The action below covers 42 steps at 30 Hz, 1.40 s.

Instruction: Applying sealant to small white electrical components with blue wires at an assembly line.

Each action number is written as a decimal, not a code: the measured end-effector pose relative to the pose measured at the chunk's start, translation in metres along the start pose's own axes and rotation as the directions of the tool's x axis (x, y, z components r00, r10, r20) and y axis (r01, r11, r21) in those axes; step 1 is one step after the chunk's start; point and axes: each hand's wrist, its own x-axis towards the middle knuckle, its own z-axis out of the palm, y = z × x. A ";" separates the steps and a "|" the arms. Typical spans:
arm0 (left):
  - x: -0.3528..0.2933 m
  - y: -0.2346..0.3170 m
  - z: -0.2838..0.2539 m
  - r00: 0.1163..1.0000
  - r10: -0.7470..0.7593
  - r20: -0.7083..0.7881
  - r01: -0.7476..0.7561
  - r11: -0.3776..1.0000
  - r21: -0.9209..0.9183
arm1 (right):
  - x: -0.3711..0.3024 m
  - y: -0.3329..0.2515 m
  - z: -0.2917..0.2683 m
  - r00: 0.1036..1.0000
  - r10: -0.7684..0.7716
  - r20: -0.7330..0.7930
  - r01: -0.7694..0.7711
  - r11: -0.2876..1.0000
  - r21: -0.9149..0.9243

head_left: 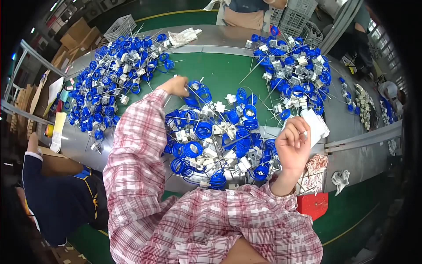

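Yellow-lined green floor (351, 209) shows around the metal table (215, 37), cardboard boxes (80, 37) standing far left.

Light is bright, the bent dark rim apparently soft

Left hand (177, 86): fingertips partly hidden, grip on blue coil (204, 94) unclear; right hand (293, 143): fingers curled, contents too small to tell; person opposite (244, 17) cut off by top edge; worktop (211, 66) hidden under central pile (220, 141); far-right parts (365, 105) too tiny to identify
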 end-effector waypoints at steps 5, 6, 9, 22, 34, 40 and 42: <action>-0.050 0.016 -0.052 0.924 0.217 -0.314 -0.220 0.975 0.025 | 0.003 0.001 0.001 0.997 0.078 -0.015 -0.076 0.993 0.094; -0.060 0.029 -0.060 0.924 0.225 -0.309 -0.229 0.973 0.026 | 0.002 -0.001 0.000 0.997 0.072 -0.004 -0.071 0.994 0.088; -0.097 0.065 -0.084 0.805 0.362 -0.469 -0.322 0.932 0.167 | -0.004 -0.006 0.000 0.999 0.044 0.008 -0.045 0.998 0.048; -0.191 0.133 -0.102 0.577 0.141 -0.804 -0.418 0.897 -0.142 | -0.026 -0.010 0.002 0.988 -0.045 0.151 0.066 0.988 -0.141; -0.212 0.190 -0.100 0.613 0.123 -0.781 -0.637 0.661 -0.396 | -0.029 0.055 0.008 0.839 0.415 0.352 -0.092 0.746 -0.660; -0.211 0.209 -0.085 0.706 0.059 -0.706 -0.640 0.480 -0.600 | -0.040 0.046 -0.007 0.873 0.353 0.337 -0.131 0.835 -0.534; -0.207 0.215 -0.076 0.734 0.049 -0.678 -0.640 0.385 -0.665 | -0.043 0.043 -0.010 0.855 0.369 0.365 -0.106 0.812 -0.573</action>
